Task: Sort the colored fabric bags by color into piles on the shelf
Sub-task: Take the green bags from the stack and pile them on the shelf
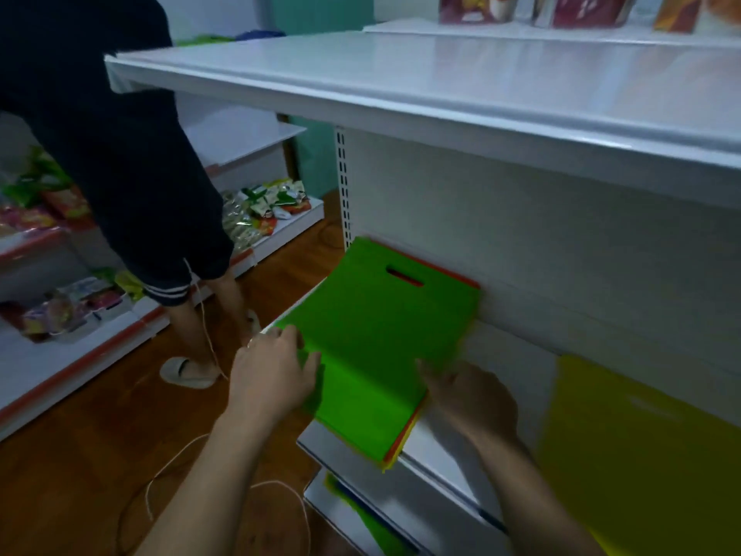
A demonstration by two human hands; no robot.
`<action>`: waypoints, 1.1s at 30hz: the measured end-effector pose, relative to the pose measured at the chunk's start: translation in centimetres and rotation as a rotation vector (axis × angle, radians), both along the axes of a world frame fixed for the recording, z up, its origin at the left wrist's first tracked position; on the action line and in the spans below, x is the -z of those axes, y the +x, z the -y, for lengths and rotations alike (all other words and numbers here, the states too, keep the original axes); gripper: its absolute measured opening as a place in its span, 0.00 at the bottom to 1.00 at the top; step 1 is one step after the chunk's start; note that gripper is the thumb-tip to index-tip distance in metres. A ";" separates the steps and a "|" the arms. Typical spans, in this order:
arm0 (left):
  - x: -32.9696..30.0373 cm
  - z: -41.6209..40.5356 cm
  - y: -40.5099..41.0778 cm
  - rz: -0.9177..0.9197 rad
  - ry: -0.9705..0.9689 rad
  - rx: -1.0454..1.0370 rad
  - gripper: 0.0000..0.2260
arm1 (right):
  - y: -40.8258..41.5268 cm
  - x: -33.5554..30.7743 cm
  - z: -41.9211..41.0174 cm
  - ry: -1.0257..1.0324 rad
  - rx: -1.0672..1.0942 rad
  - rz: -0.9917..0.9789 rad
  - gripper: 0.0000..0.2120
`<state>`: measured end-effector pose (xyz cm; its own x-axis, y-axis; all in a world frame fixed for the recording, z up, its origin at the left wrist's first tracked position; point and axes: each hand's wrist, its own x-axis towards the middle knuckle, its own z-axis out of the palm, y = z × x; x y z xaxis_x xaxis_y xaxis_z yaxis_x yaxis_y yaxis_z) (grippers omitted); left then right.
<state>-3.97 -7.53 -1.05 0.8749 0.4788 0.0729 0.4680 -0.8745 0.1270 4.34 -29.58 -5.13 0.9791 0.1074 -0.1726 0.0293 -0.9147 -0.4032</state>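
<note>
Both forearms reach forward and down toward a stack of flat fabric bags on a white metal shelf (425, 455). The left hand (272, 375) lies at the stack's left edge, fingers extended and lightly bent, fingertips touching the green bag (373, 347) on top; whether the thumb grips the edge cannot be told. The right hand (469, 399) sits at the stack's right edge with relaxed fingers spread against it, holding nothing that shows.

The green bag is a smooth, matte rectangle with an oblong die-cut handle slot near its far end. That far end leans up against the shelf's back panel (521, 242), while the near end overhangs the shelf front. Beneath it, thin orange and yellow edges (405, 439) of further bags show along the near right side.

A yellow bag (641, 443), blurred, lies on the same shelf well to the right. A green bag on the lower shelf (361, 511) is partly hidden.

At left stands another person in a dark garment (120, 154) and pale slippers (188, 371) on a wooden floor (80, 455), crossed by a thin white cord (172, 463).
</note>
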 end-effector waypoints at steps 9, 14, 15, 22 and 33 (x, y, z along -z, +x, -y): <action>0.6 -6.6 5.3 -0.215 0.076 0.126 0.23 | 1.2 2.2 -2.0 0.131 0.171 -0.043 0.27; 1.0 -7.8 7.3 -0.326 0.071 0.200 0.28 | 0.4 2.6 -1.4 0.254 0.305 -0.001 0.19; 0.6 -7.6 7.7 -0.348 0.048 0.216 0.28 | 0.2 2.6 -1.6 0.269 0.329 0.004 0.19; 0.9 -8.0 11.5 -0.535 -0.154 0.328 0.19 | -0.4 2.3 -2.2 0.335 0.420 -0.077 0.22; 1.9 -9.7 13.2 -0.593 -0.116 0.528 0.26 | -1.0 3.2 -3.2 0.429 0.470 -0.031 0.22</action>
